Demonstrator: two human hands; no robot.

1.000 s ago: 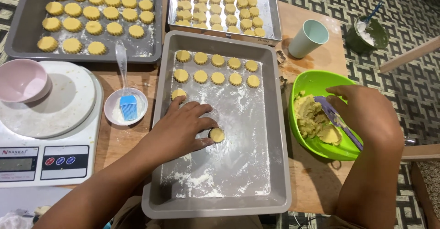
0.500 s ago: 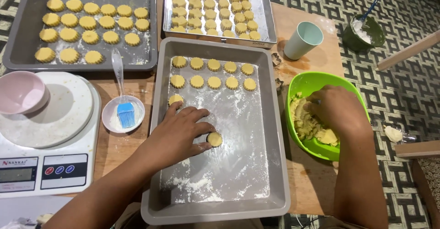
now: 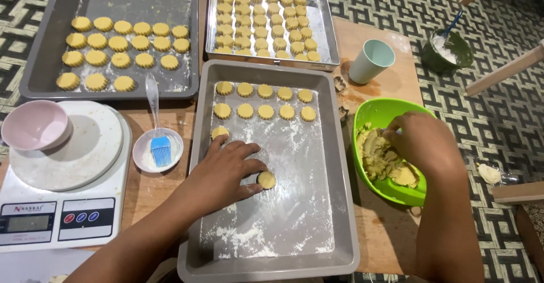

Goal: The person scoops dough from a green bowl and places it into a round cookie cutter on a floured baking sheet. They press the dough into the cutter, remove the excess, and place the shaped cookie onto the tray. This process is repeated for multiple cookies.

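My left hand (image 3: 224,172) lies flat in the floured grey baking tray (image 3: 334,203), its thumb and forefinger around a small round dough piece (image 3: 266,180). Two rows of scalloped cookies (image 3: 265,101) and one more cookie (image 3: 220,132) sit at the tray's far end. My right hand (image 3: 422,144) reaches into the green bowl (image 3: 377,116), fingers in the yellow dough (image 3: 385,161).
Two more trays of cut cookies (image 3: 122,42) (image 3: 266,19) stand at the back. A kitchen scale (image 3: 62,203) with a pink bowl (image 3: 35,125) is on the left, beside a saucer with a blue brush (image 3: 160,150). A pale cup (image 3: 371,61) and a dark green bowl (image 3: 447,50) stand at the right.
My right hand has dipped deeper into the green bowl, now digging in the dough. My left hand stays at the dough piece in the tray.
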